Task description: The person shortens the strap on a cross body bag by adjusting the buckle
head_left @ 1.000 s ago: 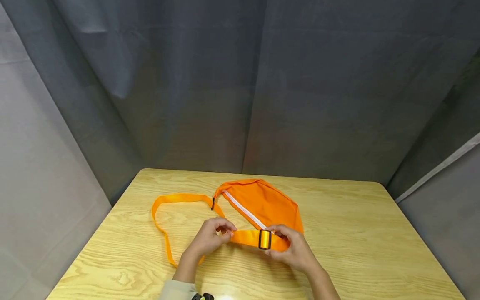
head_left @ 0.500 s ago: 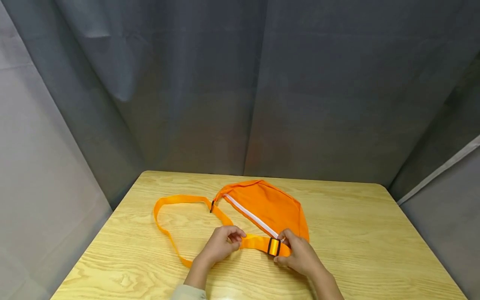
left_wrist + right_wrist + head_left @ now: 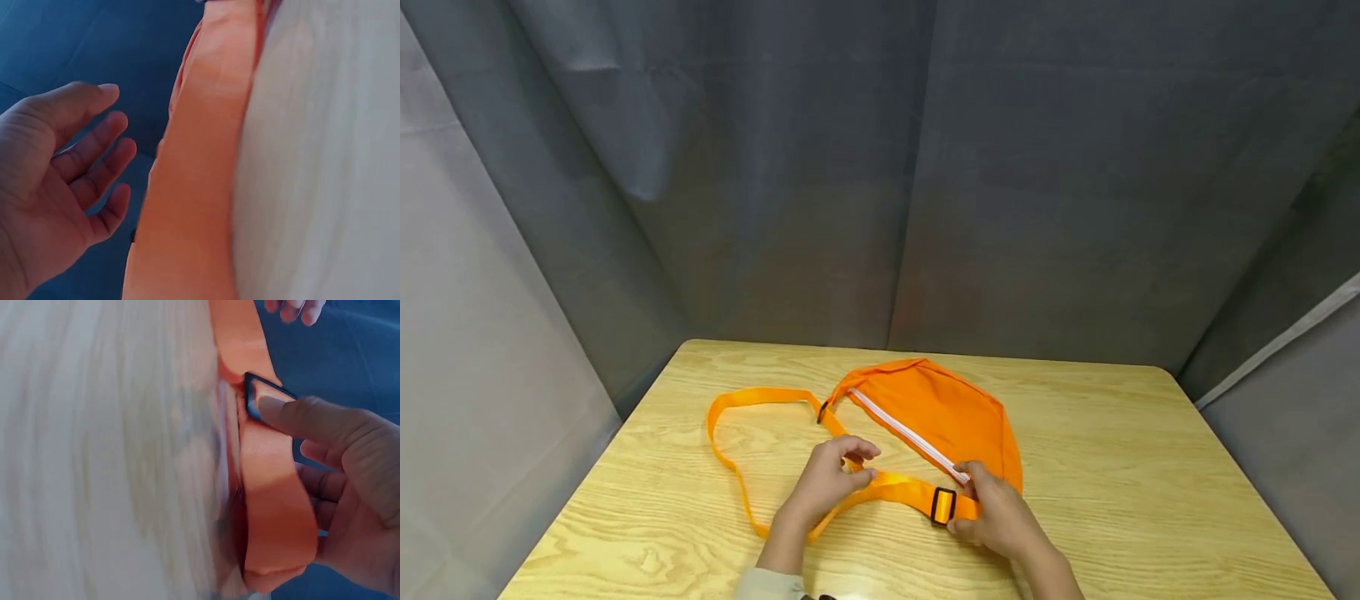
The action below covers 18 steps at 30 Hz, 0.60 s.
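Note:
An orange waist bag (image 3: 958,417) with a white zipper (image 3: 906,432) lies on the table. Its orange strap (image 3: 895,487) loops out to the left and comes back along the front. My right hand (image 3: 1000,510) grips the strap beside the black slider buckle (image 3: 935,506); in the right wrist view the thumb (image 3: 312,415) presses on the buckle and the other fingers lie behind the strap. My left hand (image 3: 822,482) is at the strap's middle with fingers loosely bent. In the left wrist view a gap shows between its fingertips (image 3: 115,128) and the strap (image 3: 194,162).
The wooden table (image 3: 1120,467) stretches to both sides of the bag. A smaller black ring (image 3: 822,412) joins the strap to the bag's left end. Dark grey curtains (image 3: 790,183) hang behind the table, and lighter panels (image 3: 482,333) stand at the sides.
My left hand has let go of the strap and drawn back left. The strap between the hands has slackened into a curve. My right hand has moved slightly right and toward me with the buckle.

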{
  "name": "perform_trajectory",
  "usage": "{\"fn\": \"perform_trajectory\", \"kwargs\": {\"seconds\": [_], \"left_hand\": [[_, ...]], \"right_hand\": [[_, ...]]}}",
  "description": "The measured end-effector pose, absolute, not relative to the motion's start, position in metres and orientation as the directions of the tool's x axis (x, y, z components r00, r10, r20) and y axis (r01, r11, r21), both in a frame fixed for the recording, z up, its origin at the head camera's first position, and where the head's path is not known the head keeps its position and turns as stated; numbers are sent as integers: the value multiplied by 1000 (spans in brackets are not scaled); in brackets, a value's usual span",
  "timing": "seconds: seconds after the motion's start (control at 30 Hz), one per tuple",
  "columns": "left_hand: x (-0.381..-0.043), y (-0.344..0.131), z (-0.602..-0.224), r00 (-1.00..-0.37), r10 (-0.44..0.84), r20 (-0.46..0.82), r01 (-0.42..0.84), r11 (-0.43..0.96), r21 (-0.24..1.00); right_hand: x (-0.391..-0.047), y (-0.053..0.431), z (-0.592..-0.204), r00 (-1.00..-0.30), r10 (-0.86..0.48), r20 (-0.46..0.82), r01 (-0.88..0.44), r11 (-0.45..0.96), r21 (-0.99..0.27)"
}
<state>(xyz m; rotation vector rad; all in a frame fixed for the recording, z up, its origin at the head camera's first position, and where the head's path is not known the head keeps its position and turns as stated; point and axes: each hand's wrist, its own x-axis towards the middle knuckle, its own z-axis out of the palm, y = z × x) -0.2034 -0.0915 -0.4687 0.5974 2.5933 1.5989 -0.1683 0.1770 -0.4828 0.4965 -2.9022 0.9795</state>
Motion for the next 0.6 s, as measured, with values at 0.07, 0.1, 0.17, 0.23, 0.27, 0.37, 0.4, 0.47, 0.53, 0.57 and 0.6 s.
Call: {"fn": "perform_trajectory", "kwargs": {"seconds": [0.07, 0.1, 0.17, 0.23, 0.27, 0.37, 0.4, 0.47, 0.53, 0.57, 0.6], "left_hand": [[-208, -95, -467, -928, 315, 198, 322, 415, 851], [-211, -97, -466, -929, 300, 214, 331, 421, 844], [-217, -101, -466, -928, 271, 256, 356, 440, 825], [-226, -105, -467, -926, 235, 296, 374, 460, 805], [-229, -106, -467, -928, 214, 305, 372, 466, 803], [-243, -111, -468, -927, 158, 340, 373, 481, 794], [-249, -113, -469, -928, 140, 346, 369, 484, 793], [-258, -115, -470, -926, 106, 361, 364, 494, 790], [-268, -117, -472, -927, 71, 367, 350, 511, 785], [-273, -118, -474, -927, 57, 370, 343, 530, 776], [-278, -118, -475, -927, 47, 373, 335, 552, 764]], "right_hand": [[-166, 172, -482, -942, -304, 143, -326, 723, -609], [-166, 170, -481, -937, -315, 148, -337, 712, -616], [-163, 164, -481, -928, -335, 165, -361, 696, -620], [-161, 159, -481, -917, -352, 188, -388, 677, -625], [-161, 157, -481, -913, -356, 201, -399, 669, -628], [-163, 151, -482, -906, -350, 240, -418, 646, -639], [-164, 150, -482, -907, -344, 242, -415, 635, -651], [-168, 148, -483, -908, -341, 243, -411, 615, -673], [-172, 146, -484, -908, -345, 239, -408, 594, -693], [-174, 144, -484, -906, -349, 238, -409, 582, -703], [-176, 143, -485, -904, -355, 237, -410, 569, -712]]}}
